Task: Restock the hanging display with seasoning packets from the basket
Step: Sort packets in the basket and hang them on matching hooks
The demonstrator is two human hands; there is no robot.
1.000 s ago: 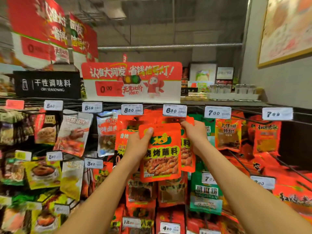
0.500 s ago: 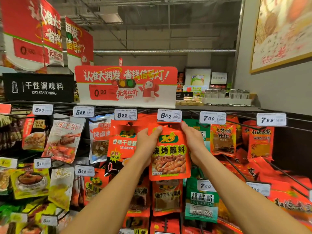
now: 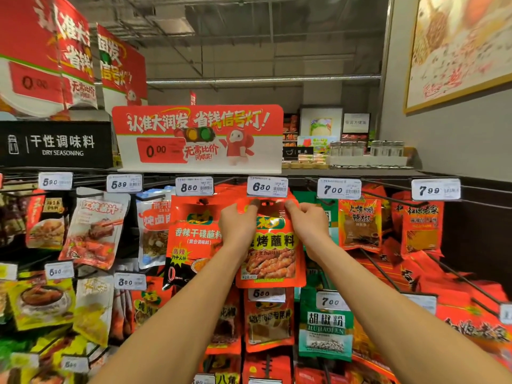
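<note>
An orange seasoning packet (image 3: 273, 253) with a green logo and a picture of grilled meat hangs in front of me, its top hole right under the 6.80 price tag (image 3: 267, 187). My left hand (image 3: 238, 224) pinches the packet's top left corner. My right hand (image 3: 306, 221) pinches its top right corner. Both hands hold the packet up at the hook of the hanging display. The hook's tip is hidden behind the tag. The basket is out of sight.
Neighbouring hooks carry other packets: an orange spicy dip packet (image 3: 194, 236) at the left under the 8.50 tag (image 3: 194, 186), orange chilli packets (image 3: 360, 223) at the right. A red promotion sign (image 3: 198, 138) stands on the shelf above. Lower rows hold more packets, among them green pepper packets (image 3: 325, 327).
Both hands have raised the orange packet from chest height up to the hook under the 6.80 tag. Their grip has shifted to its top corners.
</note>
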